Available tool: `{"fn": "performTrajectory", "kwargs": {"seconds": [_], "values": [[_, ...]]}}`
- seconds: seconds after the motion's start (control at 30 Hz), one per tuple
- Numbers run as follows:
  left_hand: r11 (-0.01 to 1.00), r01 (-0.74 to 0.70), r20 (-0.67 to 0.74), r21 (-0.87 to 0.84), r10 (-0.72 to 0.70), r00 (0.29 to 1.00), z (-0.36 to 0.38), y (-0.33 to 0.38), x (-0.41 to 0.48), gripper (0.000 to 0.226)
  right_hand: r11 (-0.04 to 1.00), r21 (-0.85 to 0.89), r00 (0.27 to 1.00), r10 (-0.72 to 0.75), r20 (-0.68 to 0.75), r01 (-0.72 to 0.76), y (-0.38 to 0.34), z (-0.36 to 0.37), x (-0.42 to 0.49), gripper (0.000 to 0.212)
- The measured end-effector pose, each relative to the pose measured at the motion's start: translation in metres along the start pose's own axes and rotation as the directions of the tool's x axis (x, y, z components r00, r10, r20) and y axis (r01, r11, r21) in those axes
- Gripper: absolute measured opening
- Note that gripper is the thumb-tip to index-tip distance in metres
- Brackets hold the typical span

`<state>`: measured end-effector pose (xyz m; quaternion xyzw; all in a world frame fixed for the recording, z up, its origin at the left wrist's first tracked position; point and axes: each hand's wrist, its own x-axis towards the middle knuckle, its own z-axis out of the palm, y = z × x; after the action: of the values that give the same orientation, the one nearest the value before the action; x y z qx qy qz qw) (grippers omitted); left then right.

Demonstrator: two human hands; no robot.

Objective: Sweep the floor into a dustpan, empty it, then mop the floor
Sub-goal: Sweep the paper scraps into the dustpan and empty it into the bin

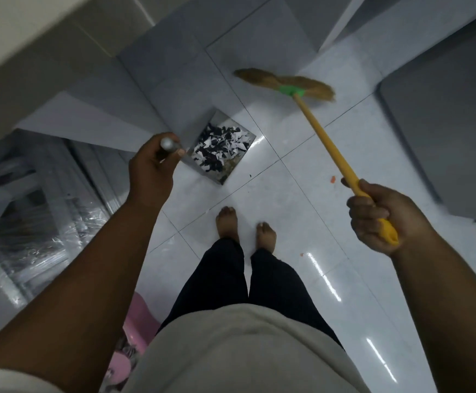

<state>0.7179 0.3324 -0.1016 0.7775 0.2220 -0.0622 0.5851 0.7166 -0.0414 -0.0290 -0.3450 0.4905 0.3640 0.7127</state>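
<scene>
The dustpan [219, 120] is gripped by its handle in the left hand [150, 168]; the broom [324, 140], right of the dustpan, is grasped in the right hand [381, 219].

Dim, cool indoor light from overhead leaves bright white glare streaks on the glossy floor [296, 199], soft grey shadow covers the far tiles, the broom head [285, 82] is smeared by motion blur, and straight lines bow toward the wide-angle edges.
</scene>
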Motion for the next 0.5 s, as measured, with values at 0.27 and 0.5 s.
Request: {"fn": "performTrajectory", "kwargs": {"seconds": [0.27, 0.5], "values": [[0.998, 0.051, -0.097, -0.048, -0.055, 0.994, 0.001, -0.016, -0.034, 0.023, 0.997, -0.045, 0.997, -0.061, 0.044, 0.063, -0.048, 0.085, 0.137, 0.019], [0.987, 0.108, -0.134, -0.116, -0.124, 0.983, 0.006, -0.017, -0.047, 0.025, 0.965, -0.250, 0.995, 0.059, -0.077, -0.077, 0.023, 0.049, 0.101, 0.013]]}}
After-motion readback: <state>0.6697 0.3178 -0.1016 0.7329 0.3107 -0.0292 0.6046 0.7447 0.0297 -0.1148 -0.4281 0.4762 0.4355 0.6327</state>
